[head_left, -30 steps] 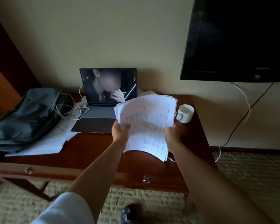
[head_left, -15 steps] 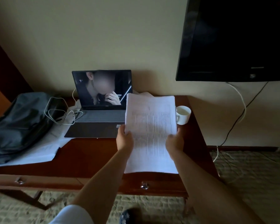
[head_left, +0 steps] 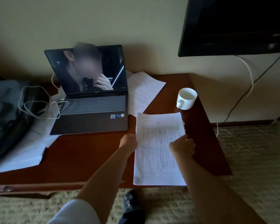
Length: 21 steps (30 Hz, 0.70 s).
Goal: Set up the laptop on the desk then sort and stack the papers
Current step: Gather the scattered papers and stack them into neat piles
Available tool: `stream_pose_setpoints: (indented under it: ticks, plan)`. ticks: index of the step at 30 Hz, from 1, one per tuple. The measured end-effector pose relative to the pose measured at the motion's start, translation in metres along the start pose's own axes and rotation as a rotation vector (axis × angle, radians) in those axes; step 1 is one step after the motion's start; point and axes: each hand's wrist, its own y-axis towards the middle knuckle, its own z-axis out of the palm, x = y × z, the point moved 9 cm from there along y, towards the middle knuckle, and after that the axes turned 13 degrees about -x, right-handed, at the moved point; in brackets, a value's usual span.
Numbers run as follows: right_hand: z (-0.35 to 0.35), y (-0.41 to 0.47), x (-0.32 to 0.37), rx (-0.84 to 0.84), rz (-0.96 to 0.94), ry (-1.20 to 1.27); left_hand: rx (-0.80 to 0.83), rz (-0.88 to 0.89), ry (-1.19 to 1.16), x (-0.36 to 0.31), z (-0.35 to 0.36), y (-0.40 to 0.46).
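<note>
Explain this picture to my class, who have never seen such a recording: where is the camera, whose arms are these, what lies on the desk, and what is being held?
There is no machine here. A person wears one wide-angle camera on the head, looking forward and down, so the two arms reaching in from below are that person's own.

On the wooden desk stands an open laptop with its screen lit. Beside it are a white cup, loose sheets and a white cable. A grey bag lies at the left.

The left hand and right hand grip the two sides of a stack of papers, which seems to lie flat on the desk near its front edge. A dark screen hangs on the wall.
</note>
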Motion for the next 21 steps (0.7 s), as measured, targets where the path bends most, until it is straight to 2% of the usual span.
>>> stream_pose_setpoints:
  ticks: [3,5,10,14,21]
  plan:
    - [0.001,-0.003,0.023,-0.061,-0.108,-0.157,-0.034,0.093,0.088,-0.007,-0.005,0.013]
    - [0.001,-0.002,0.045,-0.091,-0.188,-0.170,-0.017,0.156,0.138,-0.013,-0.006,0.026]
    - [0.006,-0.001,0.109,-0.006,-0.337,0.075,-0.051,0.213,0.111,-0.033,-0.024,0.066]
    - [0.012,0.001,0.138,0.170,-0.203,0.404,-0.033,0.264,0.050,-0.053,-0.033,0.100]
    - [0.034,0.018,0.178,0.318,0.092,0.766,0.025,0.297,0.039,-0.064,-0.035,0.127]
